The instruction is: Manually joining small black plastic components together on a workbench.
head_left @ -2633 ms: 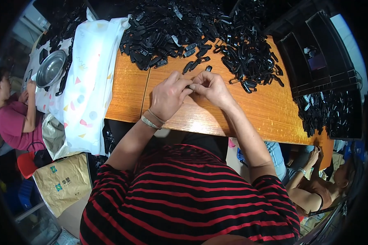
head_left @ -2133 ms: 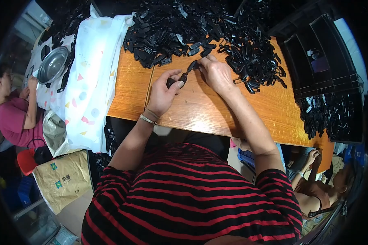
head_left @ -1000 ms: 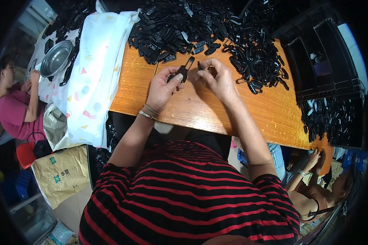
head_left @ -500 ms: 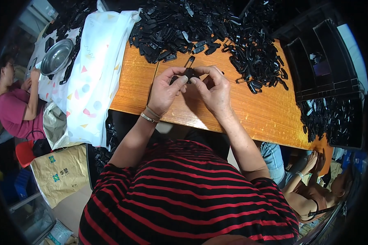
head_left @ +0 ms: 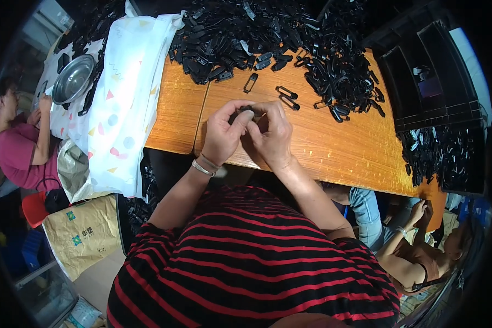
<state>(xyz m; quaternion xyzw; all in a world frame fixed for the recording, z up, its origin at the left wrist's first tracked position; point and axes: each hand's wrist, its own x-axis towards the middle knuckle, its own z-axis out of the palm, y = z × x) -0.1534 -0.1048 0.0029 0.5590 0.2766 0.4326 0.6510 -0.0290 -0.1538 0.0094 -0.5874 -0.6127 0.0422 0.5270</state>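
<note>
Over the front part of the wooden table, my left hand (head_left: 223,133) and my right hand (head_left: 274,134) meet with thumbs and fingertips pinched together. Between them is a small black plastic part (head_left: 247,109), mostly covered by the fingers, so its full shape is hidden. Just beyond the hands lies a slim black open frame (head_left: 250,83). Two similar black frames, an upper one (head_left: 287,92) and a lower one (head_left: 288,102), lie to the right of it. A large heap of black plastic pieces (head_left: 229,41) spreads across the far side.
White patterned sheeting (head_left: 128,104) covers the left side, with a metal bowl (head_left: 74,79) beyond it. On the right stand a black crate (head_left: 429,82) and more black pieces (head_left: 434,153). One person (head_left: 30,142) sits at left, another (head_left: 410,262) at lower right.
Both hands have drawn back toward me and slightly left, still pinching the small black part. The two frames on the right, earlier hidden by my right hand, now show on the table.
</note>
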